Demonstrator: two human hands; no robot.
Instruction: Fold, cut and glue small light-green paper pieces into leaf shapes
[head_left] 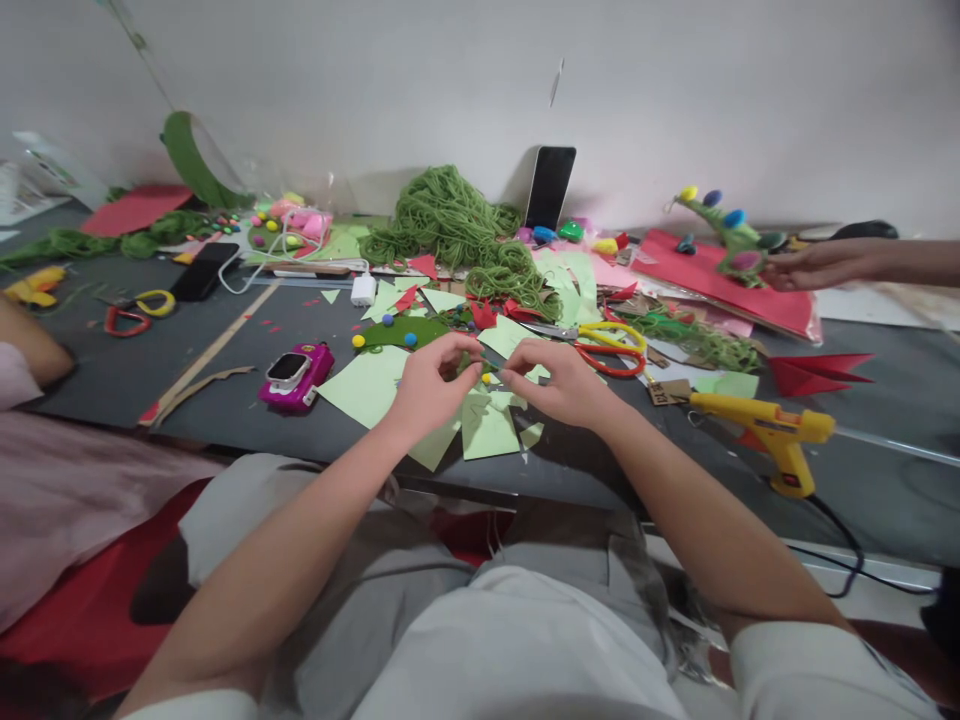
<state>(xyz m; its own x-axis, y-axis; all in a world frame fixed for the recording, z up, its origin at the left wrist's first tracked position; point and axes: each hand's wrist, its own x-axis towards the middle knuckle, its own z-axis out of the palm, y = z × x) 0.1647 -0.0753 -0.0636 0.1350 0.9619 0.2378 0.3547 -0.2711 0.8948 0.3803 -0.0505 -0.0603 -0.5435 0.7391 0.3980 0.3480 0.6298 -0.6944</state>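
My left hand (436,382) and my right hand (553,380) meet over the table, thumbs and fingertips pinched close together. A thin green strand (491,363) runs between them; it is too small to tell whether it is yarn. Pale green paper sheets (489,428) and scraps lie beneath the hands. Just beyond my left hand is a dark green strip (386,331) with small yellow and blue pompoms on it. Near my right hand rest scissors (611,345) with yellow and red handles. Small red paper pieces (484,314) are scattered behind the hands.
A yellow glue gun (772,430) with a black cord lies to the right. A green yarn heap (450,225) and a leaning phone (551,187) stand by the wall. At left is a purple gadget (298,376). Another person's hand (806,265) holds a pompom-covered green piece.
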